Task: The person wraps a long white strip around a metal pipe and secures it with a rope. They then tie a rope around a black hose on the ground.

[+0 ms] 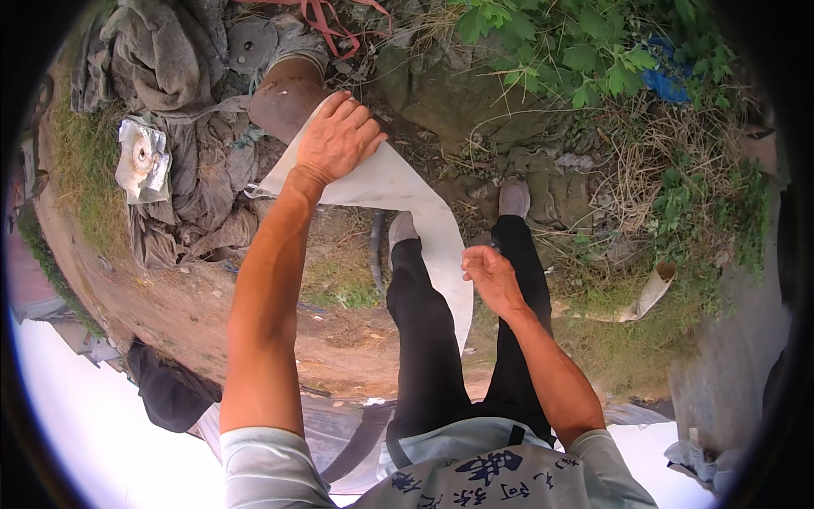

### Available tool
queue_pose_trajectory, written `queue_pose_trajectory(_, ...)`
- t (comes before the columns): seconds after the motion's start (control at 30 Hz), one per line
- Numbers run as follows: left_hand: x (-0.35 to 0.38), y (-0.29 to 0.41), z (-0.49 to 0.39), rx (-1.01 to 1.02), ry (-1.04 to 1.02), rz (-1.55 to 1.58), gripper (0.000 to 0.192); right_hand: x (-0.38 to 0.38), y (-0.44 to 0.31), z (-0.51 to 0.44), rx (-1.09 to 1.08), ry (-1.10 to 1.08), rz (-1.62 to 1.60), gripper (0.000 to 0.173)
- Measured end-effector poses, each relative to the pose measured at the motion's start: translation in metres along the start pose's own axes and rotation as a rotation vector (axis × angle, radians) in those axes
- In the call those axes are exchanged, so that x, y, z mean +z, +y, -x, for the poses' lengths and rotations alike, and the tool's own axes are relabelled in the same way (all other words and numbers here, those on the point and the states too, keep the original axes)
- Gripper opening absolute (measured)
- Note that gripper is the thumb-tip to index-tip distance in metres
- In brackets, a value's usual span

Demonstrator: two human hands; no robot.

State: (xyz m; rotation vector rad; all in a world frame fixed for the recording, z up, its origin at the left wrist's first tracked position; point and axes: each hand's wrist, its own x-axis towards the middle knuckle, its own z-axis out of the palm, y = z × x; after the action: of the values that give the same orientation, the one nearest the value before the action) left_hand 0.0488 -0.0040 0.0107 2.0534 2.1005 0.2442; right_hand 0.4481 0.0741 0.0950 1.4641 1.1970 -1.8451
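My left hand [340,140] grips the upper part of a long off-white flexible sheet [375,184], with its fingers bent over the top edge. The sheet overlaps a rounded brown object [289,95] with a narrower neck and hangs in a curve past my left leg. Its lower end tapers beside my knee. My right hand [493,277] is held above my right thigh with curled fingers, close to the sheet's right edge. A small dark thing [495,245] shows behind those fingers; whether they hold it is unclear.
Grey, dirty cloth [152,63] is heaped at upper left, beside a grey disc [252,44] and crumpled silver foil [143,159]. Red straps [324,19] lie at the top. Leafy plants [585,51], a blue plastic piece [668,70] and a curled pale strip [648,292] are to the right.
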Motion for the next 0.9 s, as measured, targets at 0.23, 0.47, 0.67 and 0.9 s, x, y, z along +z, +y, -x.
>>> queue_pose_trajectory(0.23, -0.004, 0.007, -0.001, -0.021, -0.036, 0.023, 0.024, -0.024, -0.055, -0.066, -0.226, 0.006, 0.271, 0.050)
queue_pose_trajectory(0.47, -0.001, 0.005, 0.002, -0.027, 0.026, 0.025, 0.021, 0.028, -0.070, -0.117, -0.580, 0.045, 0.473, 0.063)
queue_pose_trajectory(0.67, -0.002, 0.004, 0.001, -0.001, 0.070, 0.044, 0.020, 0.054, -0.078, -0.137, -0.393, 0.050, 0.465, 0.047)
queue_pose_trajectory(0.9, 0.002, 0.003, 0.002, -0.002, 0.076, 0.042, 0.019, 0.053, -0.075, -0.140, -0.476, 0.069, 0.447, 0.035)
